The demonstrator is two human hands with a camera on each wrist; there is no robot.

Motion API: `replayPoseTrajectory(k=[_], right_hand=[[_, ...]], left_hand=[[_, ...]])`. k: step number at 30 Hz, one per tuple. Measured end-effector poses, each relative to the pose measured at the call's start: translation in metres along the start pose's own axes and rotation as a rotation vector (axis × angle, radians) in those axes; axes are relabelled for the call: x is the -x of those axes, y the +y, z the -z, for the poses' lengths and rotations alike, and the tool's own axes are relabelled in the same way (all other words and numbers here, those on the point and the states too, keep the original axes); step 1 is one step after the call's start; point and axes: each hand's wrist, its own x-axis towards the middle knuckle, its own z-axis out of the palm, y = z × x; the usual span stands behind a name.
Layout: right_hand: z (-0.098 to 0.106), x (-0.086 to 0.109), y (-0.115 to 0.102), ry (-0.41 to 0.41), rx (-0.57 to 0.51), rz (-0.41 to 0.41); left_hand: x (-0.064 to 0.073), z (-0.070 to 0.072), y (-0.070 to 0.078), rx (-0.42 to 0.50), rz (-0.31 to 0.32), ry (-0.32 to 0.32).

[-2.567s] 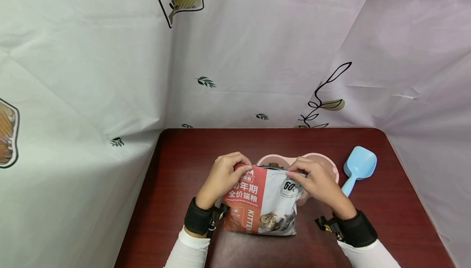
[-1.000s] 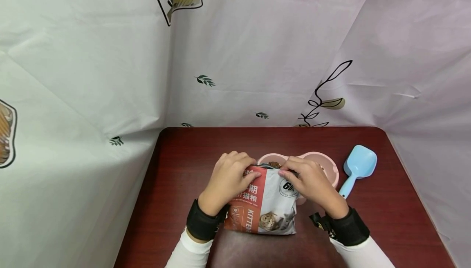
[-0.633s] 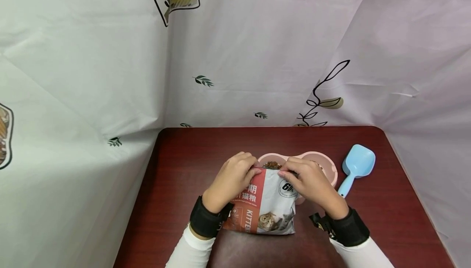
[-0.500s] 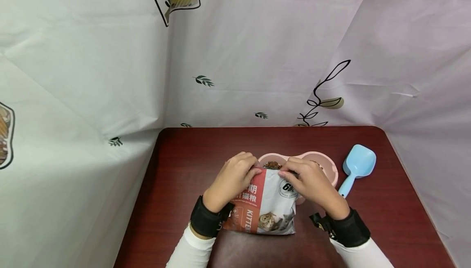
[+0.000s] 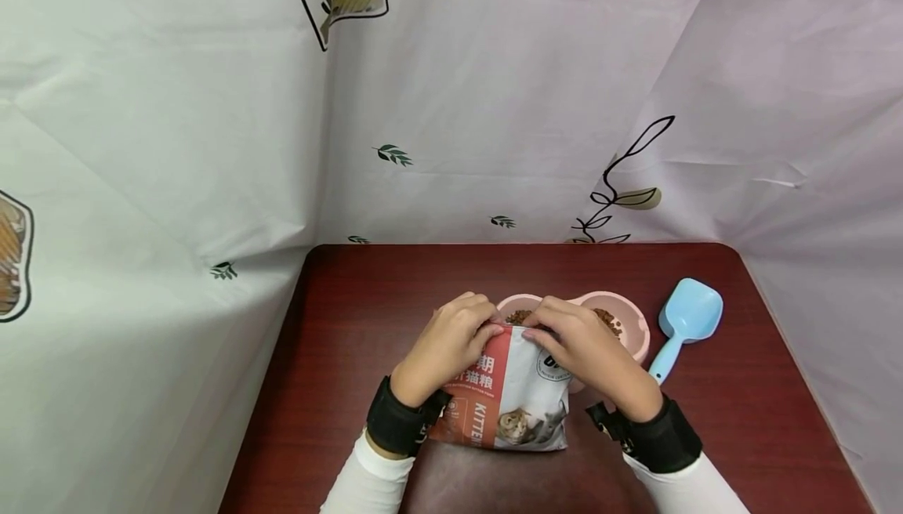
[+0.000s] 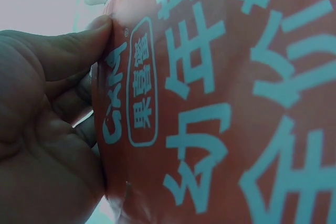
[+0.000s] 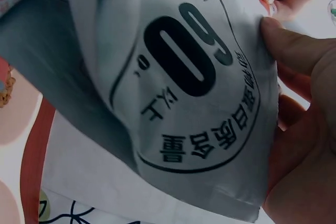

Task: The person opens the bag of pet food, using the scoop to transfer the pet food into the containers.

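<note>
A red and white bag of kitten food (image 5: 515, 396) lies on the dark red table, its top edge toward the far side. My left hand (image 5: 451, 342) pinches that edge on the red side, thumb in front and fingers behind. On the white side, my right hand (image 5: 585, 349) pinches the same edge close to the left one. The left wrist view shows the left thumb (image 6: 79, 48) on the bag's red front. In the right wrist view the right thumb (image 7: 289, 43) presses the rim beside the printed 60. What lies inside the bag is hidden.
Just beyond the bag stands a pink double bowl (image 5: 638, 326), partly covered by my right hand. Brown kibble (image 5: 518, 316) shows in both of its hollows. A light blue scoop (image 5: 691, 312) lies to the right of it. White patterned cloth (image 5: 494, 106) hangs behind the table.
Both hands have shifted inward along the top edge, the right one sliding left toward the left hand. The dark gap at the bag's mouth no longer shows. More kibble is visible in the right bowl.
</note>
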Motion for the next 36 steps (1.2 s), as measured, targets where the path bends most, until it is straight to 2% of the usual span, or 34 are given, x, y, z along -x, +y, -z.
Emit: replayPoseTrajectory(k=[9, 18, 23, 32, 36], right_hand=[[-0.005, 0.002, 0.002, 0.081, -0.017, 0.108], [-0.008, -0.001, -0.002, 0.029, 0.042, 0.029], [-0.011, -0.005, -0.003, 0.047, 0.045, 0.076], [-0.018, -0.007, -0.002, 0.148, 0.047, 0.158], [-0.018, -0.005, -0.002, 0.147, 0.049, 0.154]], left_hand=[[0.0, 0.0, 0.002, 0.006, -0.001, 0.017], [0.0, 0.0, 0.004, -0.012, 0.007, 0.014], [0.0, 0.0, 0.005, -0.029, 0.009, 0.017], [0.001, 0.0, 0.007, -0.058, 0.005, 0.016], [0.001, 0.0, 0.008, -0.127, -0.034, -0.003]])
